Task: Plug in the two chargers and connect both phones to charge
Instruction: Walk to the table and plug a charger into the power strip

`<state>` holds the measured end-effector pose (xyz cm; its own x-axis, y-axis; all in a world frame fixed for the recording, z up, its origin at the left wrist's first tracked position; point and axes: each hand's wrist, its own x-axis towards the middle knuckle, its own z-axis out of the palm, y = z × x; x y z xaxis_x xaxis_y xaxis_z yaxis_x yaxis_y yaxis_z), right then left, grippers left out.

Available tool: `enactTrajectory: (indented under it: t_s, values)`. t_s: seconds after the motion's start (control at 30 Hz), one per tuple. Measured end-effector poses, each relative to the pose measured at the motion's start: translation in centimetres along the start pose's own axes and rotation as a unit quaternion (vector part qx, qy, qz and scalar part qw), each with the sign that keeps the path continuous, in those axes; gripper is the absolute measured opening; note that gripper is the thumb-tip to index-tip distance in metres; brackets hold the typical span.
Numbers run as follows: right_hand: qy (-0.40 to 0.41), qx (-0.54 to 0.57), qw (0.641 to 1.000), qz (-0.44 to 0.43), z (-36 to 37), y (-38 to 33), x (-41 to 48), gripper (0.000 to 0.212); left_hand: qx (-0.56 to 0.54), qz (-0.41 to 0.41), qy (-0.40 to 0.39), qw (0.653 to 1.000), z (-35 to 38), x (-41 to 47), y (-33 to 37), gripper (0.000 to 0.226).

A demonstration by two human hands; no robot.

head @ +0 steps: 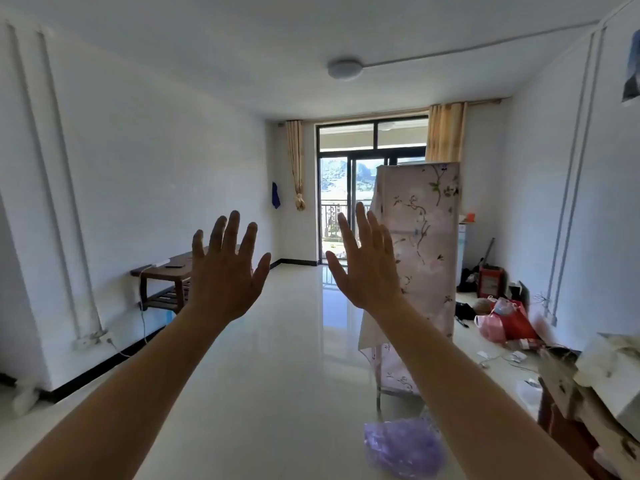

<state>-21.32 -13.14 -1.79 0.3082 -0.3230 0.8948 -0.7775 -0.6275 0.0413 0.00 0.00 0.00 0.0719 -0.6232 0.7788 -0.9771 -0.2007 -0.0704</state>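
Both my arms are stretched out in front of me at chest height. My left hand [225,271] and my right hand [367,261] are raised with fingers spread, and neither holds anything. Far behind my left hand, a low dark wooden table [162,273] stands against the left wall. On its top lie a white power strip [160,262] and a dark phone [174,265]. A white cable [142,315] runs from the table down toward a wall socket [90,340] near the floor. No chargers can be made out at this distance.
A glossy tiled floor [277,358] stretches to a balcony door [349,202]. A floral-covered wardrobe [419,244] stands right of centre. Bags and clutter [502,320] lie by the right wall. A purple plastic bag [405,448] lies near my right forearm.
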Motion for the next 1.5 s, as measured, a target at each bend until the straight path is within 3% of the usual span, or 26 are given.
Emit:
enactTrajectory:
  t_s: [0.4, 0.7, 0.87, 1.0, 1.27, 1.5]
  values:
    - [-0.098, 0.032, 0.994, 0.043, 22.1, -7.3, 8.6, 0.069, 0.017, -0.031, -0.047, 0.998, 17.8, 9.2, -17.2, 0.071]
    - [-0.110, 0.043, 0.991, 0.060, 41.5, -3.2, 13.6, 0.070, 0.024, -0.028, -0.083, 0.996, 36.6, 19.0, -22.2, 0.062]
    - [-0.122, 0.044, 0.990, 0.050, 54.7, 0.6, 19.4, 0.071, 0.048, -0.034, -0.094, 0.994, 46.7, 27.0, -25.1, 0.061]
    - [-0.146, 0.046, 0.987, 0.044, 64.9, 2.0, 25.4, 0.072, 0.087, -0.056, -0.112, 0.988, 53.1, 33.7, -29.2, 0.074]
    - [-0.192, 0.043, 0.980, -0.029, 85.9, 0.4, 33.2, 0.072, 0.076, -0.101, -0.117, 0.985, 68.0, 40.9, -39.9, 0.073]
    - [-0.233, 0.035, 0.971, -0.040, 105.4, -0.6, 40.7, 0.072, 0.075, -0.126, -0.140, 0.979, 83.8, 49.6, -50.3, 0.073]
